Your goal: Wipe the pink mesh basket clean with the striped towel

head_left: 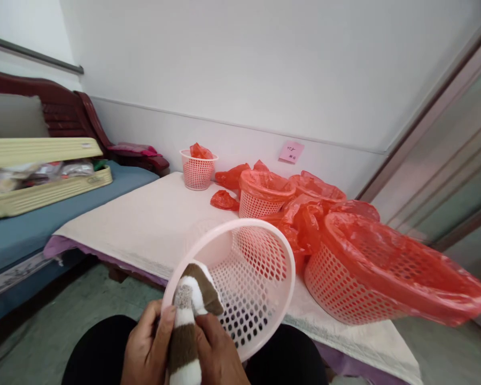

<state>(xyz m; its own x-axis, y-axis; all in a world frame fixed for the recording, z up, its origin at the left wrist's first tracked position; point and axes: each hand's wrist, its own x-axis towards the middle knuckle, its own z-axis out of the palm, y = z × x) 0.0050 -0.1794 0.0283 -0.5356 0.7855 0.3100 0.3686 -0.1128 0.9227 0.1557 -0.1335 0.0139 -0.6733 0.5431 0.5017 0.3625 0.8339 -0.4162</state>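
A pale pink plastic basket (260,278) with a perforated wall is tilted on its side in front of me, its mouth toward me, above my knees. My left hand (146,342) is closed on its left rim, thumb over the edge, against a striped cloth. That fuzzy brown-and-white cloth (183,345), with a grey patch, is folded over the rim, and one end hangs inside the basket. My right hand (218,347) is closed round the cloth at the basket's lower left; some of its fingers are hidden behind the fabric.
A low table with a white cover (144,219) holds a large basket lined with red plastic (344,278), a middle lined basket (260,200) and a small basket (198,174) at the back. A yellow case (52,192) stands open on the blue bed (132,179). A pink note (291,152) sticks to the wall.
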